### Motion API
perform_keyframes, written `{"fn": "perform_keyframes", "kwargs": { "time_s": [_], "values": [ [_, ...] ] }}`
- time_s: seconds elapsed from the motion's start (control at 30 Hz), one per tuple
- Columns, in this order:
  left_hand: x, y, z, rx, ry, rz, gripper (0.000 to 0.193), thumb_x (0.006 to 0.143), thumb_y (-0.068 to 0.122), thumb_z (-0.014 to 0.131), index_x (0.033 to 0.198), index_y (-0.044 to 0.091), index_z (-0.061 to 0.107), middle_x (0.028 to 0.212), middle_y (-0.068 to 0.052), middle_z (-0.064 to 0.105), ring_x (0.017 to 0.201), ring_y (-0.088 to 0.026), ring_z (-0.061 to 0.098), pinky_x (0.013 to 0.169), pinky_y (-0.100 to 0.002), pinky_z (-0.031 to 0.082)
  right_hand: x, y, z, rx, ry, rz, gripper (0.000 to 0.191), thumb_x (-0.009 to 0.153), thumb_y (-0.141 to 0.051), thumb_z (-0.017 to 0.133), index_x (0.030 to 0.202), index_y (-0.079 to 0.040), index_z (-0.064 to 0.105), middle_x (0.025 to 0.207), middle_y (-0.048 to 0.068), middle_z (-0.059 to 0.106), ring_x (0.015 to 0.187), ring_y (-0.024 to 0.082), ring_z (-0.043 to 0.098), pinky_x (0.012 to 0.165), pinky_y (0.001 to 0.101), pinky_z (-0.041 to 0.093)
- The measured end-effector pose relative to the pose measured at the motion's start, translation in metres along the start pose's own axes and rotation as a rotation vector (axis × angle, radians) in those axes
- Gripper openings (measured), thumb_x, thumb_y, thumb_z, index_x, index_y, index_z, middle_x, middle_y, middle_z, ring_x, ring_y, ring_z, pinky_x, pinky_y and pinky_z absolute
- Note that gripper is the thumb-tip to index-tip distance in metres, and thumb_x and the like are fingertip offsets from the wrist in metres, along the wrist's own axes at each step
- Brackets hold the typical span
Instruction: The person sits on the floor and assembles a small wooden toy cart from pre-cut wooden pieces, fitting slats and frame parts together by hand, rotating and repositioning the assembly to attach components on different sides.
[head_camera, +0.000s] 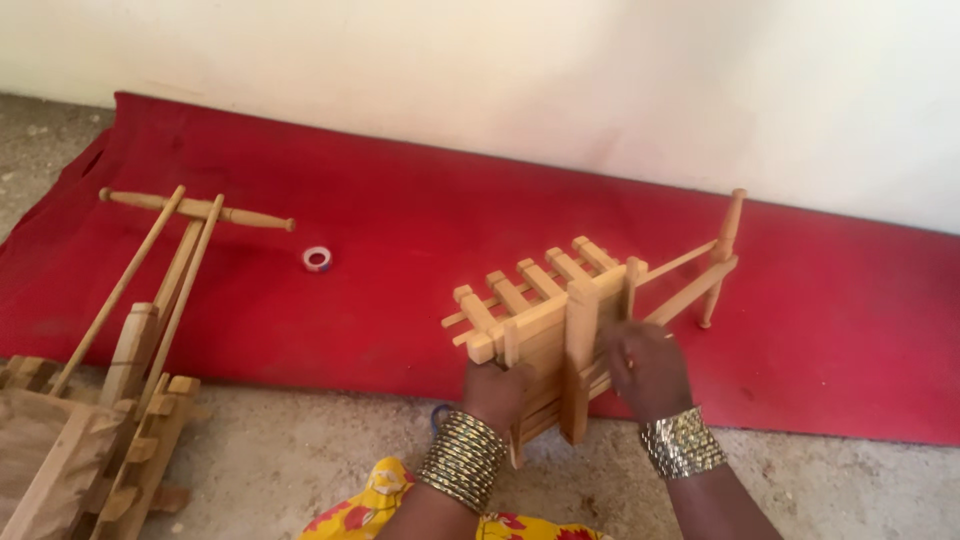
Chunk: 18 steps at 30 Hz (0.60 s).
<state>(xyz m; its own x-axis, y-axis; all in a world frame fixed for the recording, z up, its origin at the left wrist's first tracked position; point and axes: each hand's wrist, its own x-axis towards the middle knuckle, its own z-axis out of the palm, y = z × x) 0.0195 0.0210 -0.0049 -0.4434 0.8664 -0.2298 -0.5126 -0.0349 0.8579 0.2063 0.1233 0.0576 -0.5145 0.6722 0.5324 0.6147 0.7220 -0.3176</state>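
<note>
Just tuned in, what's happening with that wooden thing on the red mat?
A person grips a small wooden slatted frame with both hands: the left hand at its lower left edge, the right hand on its right side. The frame stands tilted at the front edge of the red mat, its long poles reaching to a turned crossbar toward the wall. A second wooden frame lies untouched at left, and a roll of tape sits on the mat.
</note>
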Motion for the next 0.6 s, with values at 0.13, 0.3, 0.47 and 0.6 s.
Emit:
{"fn": "perform_keyframes", "kwargs": {
  "time_s": [0.13,0.3,0.47,0.6],
  "values": [
    [-0.002,0.004,-0.005,0.123,-0.028,-0.042,0.043,0.083,-0.004,0.063,0.126,-0.005,0.063,0.109,-0.013,0.073,0.094,-0.021,0.072,0.075,-0.033,0.060,0.032,-0.002,-0.002,0.107,0.079,0.432,0.013,0.098,-0.017,0.065,0.102,-0.007,0.073,0.098,0.010,0.073,0.088,0.024,0.072,0.080,0.0400,0.060],
    [-0.005,0.010,-0.005,0.014,-0.011,-0.108,0.048,0.079,-0.003,0.063,0.127,-0.001,0.059,0.108,-0.013,0.072,0.091,-0.022,0.072,0.073,-0.034,0.060,0.026,-0.016,0.010,-0.129,-0.151,0.106,0.023,0.085,-0.011,0.068,0.107,-0.007,0.075,0.096,0.014,0.072,0.086,0.030,0.068,0.079,0.0452,0.057],
    [-0.007,0.008,-0.006,0.198,-0.005,-0.108,0.044,0.081,0.001,0.067,0.124,-0.002,0.062,0.108,-0.012,0.073,0.092,-0.019,0.072,0.075,-0.032,0.060,0.009,-0.007,-0.003,-0.021,-0.259,-0.026,0.017,0.085,-0.017,0.072,0.097,-0.007,0.075,0.094,0.011,0.075,0.085,0.027,0.071,0.077,0.0410,0.059],
    [-0.009,0.006,-0.005,0.133,0.008,-0.141,0.041,0.082,0.002,0.068,0.122,-0.005,0.063,0.100,-0.015,0.071,0.084,-0.023,0.069,0.069,-0.035,0.057,0.033,0.009,-0.014,0.095,0.112,0.490,0.020,0.101,-0.024,0.063,0.097,-0.007,0.072,0.097,0.008,0.074,0.071,0.019,0.071,0.061,0.0335,0.060]
  ]
}}
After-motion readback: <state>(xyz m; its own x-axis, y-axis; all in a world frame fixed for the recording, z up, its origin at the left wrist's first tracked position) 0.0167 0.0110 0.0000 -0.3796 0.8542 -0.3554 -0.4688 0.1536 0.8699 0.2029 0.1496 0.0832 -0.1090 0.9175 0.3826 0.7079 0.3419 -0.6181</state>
